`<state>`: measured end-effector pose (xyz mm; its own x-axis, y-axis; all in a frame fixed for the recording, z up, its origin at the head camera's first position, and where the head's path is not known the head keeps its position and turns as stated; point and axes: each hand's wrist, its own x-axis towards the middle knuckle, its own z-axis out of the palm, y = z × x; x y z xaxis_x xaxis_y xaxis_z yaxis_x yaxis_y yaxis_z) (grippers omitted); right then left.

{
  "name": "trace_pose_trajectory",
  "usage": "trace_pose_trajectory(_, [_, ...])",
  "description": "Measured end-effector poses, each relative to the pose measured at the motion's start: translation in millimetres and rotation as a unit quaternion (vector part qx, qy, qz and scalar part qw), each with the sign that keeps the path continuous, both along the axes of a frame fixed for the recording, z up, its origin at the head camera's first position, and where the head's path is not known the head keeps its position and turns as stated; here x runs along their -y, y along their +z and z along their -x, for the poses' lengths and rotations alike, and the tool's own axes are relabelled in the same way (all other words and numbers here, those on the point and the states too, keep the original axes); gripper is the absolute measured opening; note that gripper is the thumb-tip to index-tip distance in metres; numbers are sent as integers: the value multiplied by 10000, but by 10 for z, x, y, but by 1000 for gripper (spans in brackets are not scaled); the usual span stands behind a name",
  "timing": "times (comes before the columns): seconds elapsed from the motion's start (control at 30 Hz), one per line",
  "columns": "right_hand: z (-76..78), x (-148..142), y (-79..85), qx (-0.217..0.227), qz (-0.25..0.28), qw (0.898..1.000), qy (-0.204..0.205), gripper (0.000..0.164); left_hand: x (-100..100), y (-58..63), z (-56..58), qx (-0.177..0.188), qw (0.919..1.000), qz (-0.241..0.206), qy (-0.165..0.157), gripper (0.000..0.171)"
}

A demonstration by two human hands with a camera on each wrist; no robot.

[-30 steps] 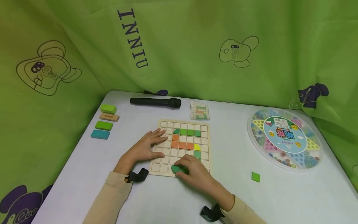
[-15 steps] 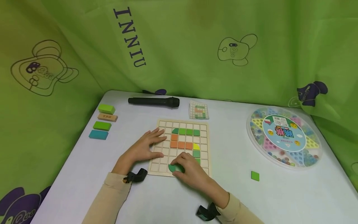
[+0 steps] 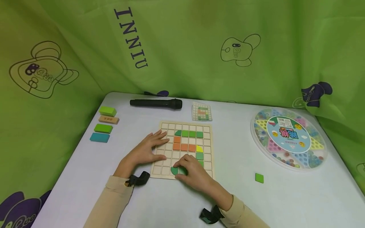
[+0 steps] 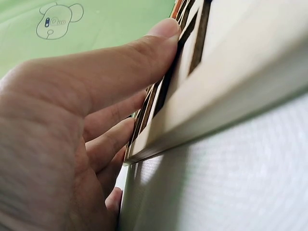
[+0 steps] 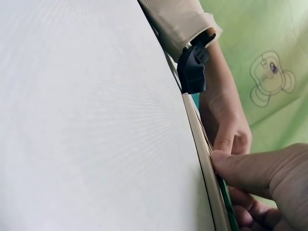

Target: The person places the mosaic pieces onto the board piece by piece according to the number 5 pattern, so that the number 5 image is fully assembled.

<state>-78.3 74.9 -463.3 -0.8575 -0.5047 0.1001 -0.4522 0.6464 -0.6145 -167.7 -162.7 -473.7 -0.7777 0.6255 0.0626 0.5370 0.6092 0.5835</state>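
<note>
A wooden grid board (image 3: pixel 166 171) lies on the table, holding green, orange and yellow tiles. My left hand (image 3: pixel 145 148) rests on the board's left side with fingers spread; in the left wrist view its thumb (image 4: pixel 163 36) lies over the frame. My right hand (image 3: pixel 196 172) is at the near row, thumb and forefinger curled about a dark green tile (image 3: pixel 183 171). Just left of it sits a green quarter-round tile (image 3: pixel 174 171). In the right wrist view the thumb (image 5: pixel 224 161) is at the board's edge, and the other fingers are partly hidden behind it.
A pattern card (image 3: pixel 201 111) and a black microphone (image 3: pixel 155 104) lie behind the board. Colored blocks (image 3: pixel 103 128) line the left edge. To the right are a loose green tile (image 3: pixel 259 178) and a round Chinese checkers box (image 3: pixel 288 138). A green curtain (image 3: pixel 182 47) surrounds the table.
My right hand has shifted slightly left with the green tiles into the near row, uncovering a green tile at the right. My left hand has stayed on the board.
</note>
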Motion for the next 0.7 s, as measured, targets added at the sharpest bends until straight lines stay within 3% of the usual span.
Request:
trace_pose_trajectory(0.4, [-55, -247, 183, 466, 646, 9968, -64, 39, -10, -29, -9, 39, 10000, 22, 17, 74])
trace_pose_trajectory(0.57, [-129, -562, 247, 279, 932, 9949, -285, 40, -12, -23, -8, -62, 10000, 31, 31, 74])
trace_pose_trajectory(0.7, [-229, -933, 237, -28, 860, 9937, -718, 41, 0, -1, -8, -64, 10000, 38, 29, 74])
